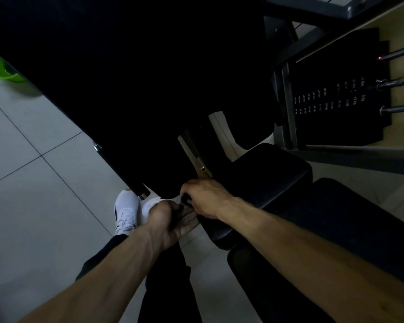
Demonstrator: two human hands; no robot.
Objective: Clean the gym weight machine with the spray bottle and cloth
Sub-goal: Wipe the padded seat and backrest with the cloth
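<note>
Cut off by the picture's left edge: a green object, kind unclear. Too dark for any detail: the broad black machine pad. Too small to read: the numbers on the weight stack. Gripped in the curled right hand, a small dark thing, cloth or knob impossible to tell. Half hidden behind the left hand: a second white shoe.

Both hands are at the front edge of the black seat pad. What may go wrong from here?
1. The right hand grips a small dark thing that is hard to see in this dim light; it may slip past the open left hand to the floor.
2. The metal bar end sits near the white shoe, so stepping forward may cause a bump.
</note>
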